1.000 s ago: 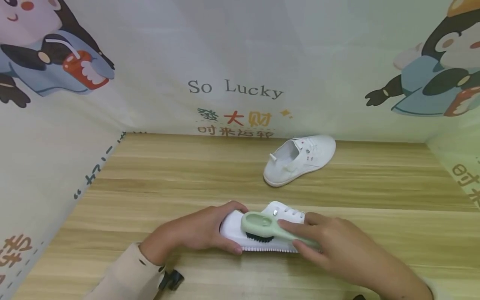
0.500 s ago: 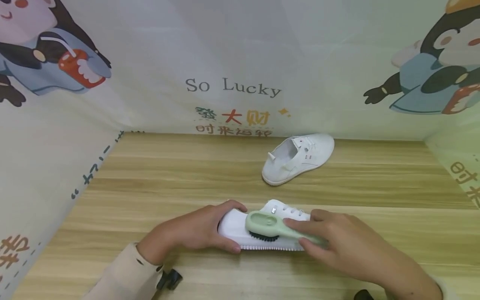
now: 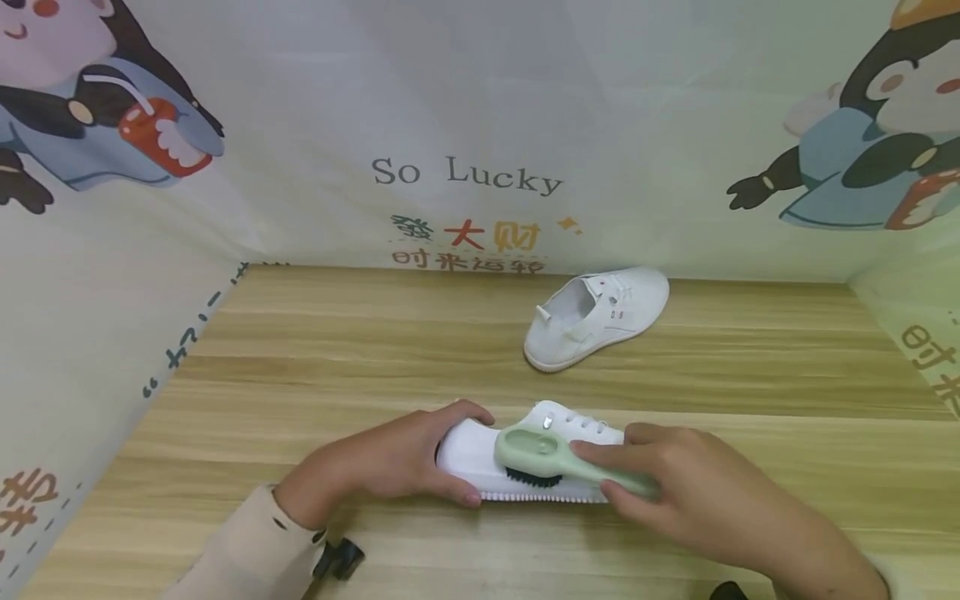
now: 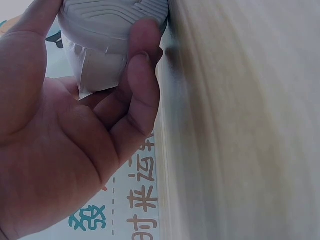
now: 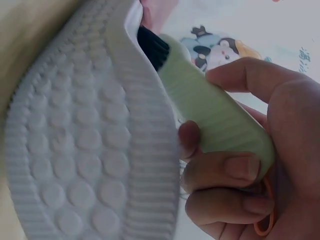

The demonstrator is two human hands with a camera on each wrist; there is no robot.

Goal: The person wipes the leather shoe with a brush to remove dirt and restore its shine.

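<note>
A white lace-up shoe (image 3: 468,458) lies tilted on its side near the front of the table, its dotted sole (image 5: 82,150) showing in the right wrist view. My left hand (image 3: 408,458) grips the heel, thumb and fingers on either side; the left wrist view shows its curled fingers against the heel (image 4: 102,65). In my right hand (image 3: 675,487) is a pale green brush (image 3: 532,450), fingers wrapped round its handle (image 5: 215,115). Its black bristles (image 3: 534,477) touch the shoe's side just above the sole. The toe is hidden behind my right hand in the head view.
A second white shoe (image 3: 600,321) stands at the back of the wooden table (image 3: 337,342), near the printed backdrop (image 3: 637,125). An orange loop (image 5: 265,215) hangs from the brush handle. A small black object (image 3: 341,558) is by the left sleeve.
The brush and my right hand have shifted slightly to the right along the shoe's side, towards the toe. My left hand keeps its grip on the heel.
</note>
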